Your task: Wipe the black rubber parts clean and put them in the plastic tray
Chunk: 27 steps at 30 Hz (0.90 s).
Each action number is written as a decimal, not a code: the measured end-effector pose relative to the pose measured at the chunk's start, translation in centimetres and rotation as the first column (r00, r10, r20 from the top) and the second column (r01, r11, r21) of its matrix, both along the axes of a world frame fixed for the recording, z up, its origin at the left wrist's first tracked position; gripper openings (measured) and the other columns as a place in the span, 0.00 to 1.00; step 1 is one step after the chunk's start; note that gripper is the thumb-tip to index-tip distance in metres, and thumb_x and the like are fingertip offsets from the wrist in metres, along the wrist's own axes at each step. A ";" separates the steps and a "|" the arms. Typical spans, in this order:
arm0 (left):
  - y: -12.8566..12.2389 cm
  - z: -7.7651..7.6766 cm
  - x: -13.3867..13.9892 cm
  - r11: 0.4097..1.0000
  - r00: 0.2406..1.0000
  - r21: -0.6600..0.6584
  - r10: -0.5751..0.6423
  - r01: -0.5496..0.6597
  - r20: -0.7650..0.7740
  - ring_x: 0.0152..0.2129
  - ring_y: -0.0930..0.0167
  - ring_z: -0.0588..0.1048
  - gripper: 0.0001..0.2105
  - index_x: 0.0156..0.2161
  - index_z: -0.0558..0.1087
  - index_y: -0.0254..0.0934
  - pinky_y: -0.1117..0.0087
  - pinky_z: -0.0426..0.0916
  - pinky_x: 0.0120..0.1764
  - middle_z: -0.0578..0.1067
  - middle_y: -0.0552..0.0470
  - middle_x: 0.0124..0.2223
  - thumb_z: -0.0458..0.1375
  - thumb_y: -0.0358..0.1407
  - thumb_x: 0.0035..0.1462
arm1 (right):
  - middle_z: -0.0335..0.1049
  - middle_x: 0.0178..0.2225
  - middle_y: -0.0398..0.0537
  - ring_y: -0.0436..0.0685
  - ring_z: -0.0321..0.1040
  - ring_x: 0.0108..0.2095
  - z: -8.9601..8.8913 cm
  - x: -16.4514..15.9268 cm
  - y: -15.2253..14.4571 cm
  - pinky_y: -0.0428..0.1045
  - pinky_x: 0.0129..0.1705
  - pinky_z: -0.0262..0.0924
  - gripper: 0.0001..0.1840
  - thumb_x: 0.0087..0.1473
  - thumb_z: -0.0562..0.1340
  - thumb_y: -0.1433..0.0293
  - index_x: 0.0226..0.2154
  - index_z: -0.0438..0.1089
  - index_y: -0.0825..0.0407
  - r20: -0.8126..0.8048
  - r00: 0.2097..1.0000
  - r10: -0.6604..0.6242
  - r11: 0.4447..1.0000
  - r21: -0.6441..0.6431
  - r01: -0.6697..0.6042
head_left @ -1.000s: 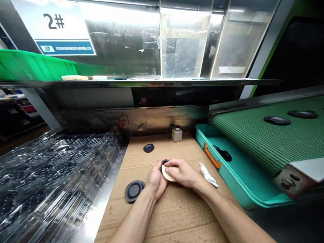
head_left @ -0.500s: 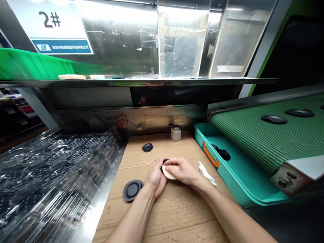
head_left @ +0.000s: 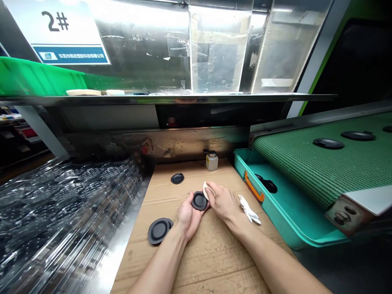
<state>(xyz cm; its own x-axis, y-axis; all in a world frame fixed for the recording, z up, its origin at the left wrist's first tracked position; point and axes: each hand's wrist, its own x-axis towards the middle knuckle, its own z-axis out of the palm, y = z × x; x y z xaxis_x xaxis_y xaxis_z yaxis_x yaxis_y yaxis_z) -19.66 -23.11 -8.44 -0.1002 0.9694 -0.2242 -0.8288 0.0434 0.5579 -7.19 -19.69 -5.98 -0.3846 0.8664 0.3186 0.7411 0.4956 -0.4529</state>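
Observation:
My left hand (head_left: 187,216) is closed around a small round black lid (head_left: 199,201), its recessed face turned up. Pinched in my right hand (head_left: 223,202) is a cream-coloured round pad (head_left: 205,190), tilted on edge at the lid's right rim. Under both hands lies a cardboard sheet (head_left: 214,261). A larger dark grey lid (head_left: 159,231) rests on it left of my left wrist, and another small black lid (head_left: 177,178) lies farther back. Beside my right hand is a crumpled white cloth or glove (head_left: 248,209).
A small dispenser bottle (head_left: 211,161) stands at the back. To the right, a teal bin (head_left: 290,228) holds black lids below a green conveyor belt (head_left: 300,159) carrying more lids. Stacked clear plastic trays (head_left: 67,208) fill the left. A metal shelf (head_left: 183,99) crosses above.
My right hand has lifted the cream pad off the lid's face and tipped it up at the right rim, uncovering the lid. My left hand keeps its hold.

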 end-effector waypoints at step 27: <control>0.2 -0.2 0.2 0.998 0.999 -0.047 0.039 -0.040 -0.027 0.43 0.64 0.75 0.13 0.43 0.72 0.28 0.63 0.71 0.47 0.76 0.38 0.44 0.49 0.35 0.62 | 0.71 0.45 0.52 0.58 0.71 0.38 -1.3 -1.8 -1.0 0.48 0.34 0.57 0.21 0.64 0.44 0.58 0.54 0.58 0.46 0.136 0.990 0.047 0.997 0.057 -0.055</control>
<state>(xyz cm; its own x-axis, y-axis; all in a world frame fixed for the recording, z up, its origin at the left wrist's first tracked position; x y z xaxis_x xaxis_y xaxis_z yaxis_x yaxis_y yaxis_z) -19.42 -22.91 -8.59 -0.1445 0.9528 -0.2671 -0.8155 0.0381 0.5775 -8.97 -20.68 -7.24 -0.4710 0.8249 0.3124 0.7662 0.5581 -0.3186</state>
